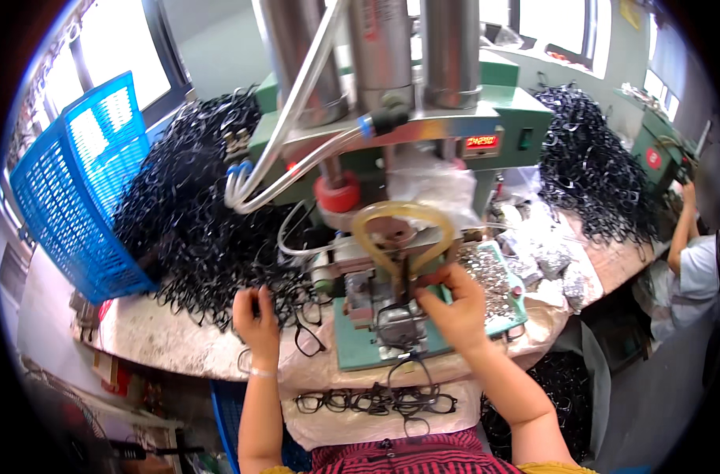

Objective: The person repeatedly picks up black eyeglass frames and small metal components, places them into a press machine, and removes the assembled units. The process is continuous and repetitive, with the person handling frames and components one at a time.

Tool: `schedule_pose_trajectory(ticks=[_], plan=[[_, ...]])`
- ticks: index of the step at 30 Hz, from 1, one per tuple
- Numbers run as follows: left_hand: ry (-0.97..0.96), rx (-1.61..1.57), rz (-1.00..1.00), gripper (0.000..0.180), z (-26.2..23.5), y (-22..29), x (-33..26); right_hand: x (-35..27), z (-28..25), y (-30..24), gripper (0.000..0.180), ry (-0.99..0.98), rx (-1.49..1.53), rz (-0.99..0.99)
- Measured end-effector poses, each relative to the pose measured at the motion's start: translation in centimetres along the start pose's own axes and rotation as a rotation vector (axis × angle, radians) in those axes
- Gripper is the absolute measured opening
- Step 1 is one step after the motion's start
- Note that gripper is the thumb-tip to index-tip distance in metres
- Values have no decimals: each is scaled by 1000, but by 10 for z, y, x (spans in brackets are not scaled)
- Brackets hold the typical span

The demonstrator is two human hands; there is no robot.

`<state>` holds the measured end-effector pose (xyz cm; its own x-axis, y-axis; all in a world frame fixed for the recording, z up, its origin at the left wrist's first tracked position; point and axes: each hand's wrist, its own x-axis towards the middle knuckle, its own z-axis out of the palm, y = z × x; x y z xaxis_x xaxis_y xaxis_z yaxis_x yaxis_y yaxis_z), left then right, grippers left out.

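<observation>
My right hand (453, 304) rests on the fixture of a green press machine (486, 103), fingers pinching a black eyeglass frame (398, 317) seated on the metal jig. My left hand (256, 314) reaches into the edge of a big heap of black eyeglass frames (194, 213) at the left, fingers closed around one of them. A single black frame (309, 340) lies on the bench between my hands. A row of several finished black frames (376, 401) lies on white cloth at my lap.
A blue plastic basket (75, 197) leans at the far left. A second heap of black frames (589, 166) sits at the right. Small shiny metal parts (490, 276) fill a tray beside the jig. Another person (692, 261) works at the far right.
</observation>
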<state>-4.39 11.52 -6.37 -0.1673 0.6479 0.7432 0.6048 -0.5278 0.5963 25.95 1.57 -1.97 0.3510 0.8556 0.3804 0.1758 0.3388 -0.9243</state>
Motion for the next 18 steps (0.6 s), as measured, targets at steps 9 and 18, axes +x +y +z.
schedule_pose_trajectory(ticks=[9,18], plan=[[-23,-961,-293,9,-6,104,-11,-11,16,-4,39,28,241,112],[-224,-798,130,6,-2,157,17,-22,1,-46,39,-135,148,145]])
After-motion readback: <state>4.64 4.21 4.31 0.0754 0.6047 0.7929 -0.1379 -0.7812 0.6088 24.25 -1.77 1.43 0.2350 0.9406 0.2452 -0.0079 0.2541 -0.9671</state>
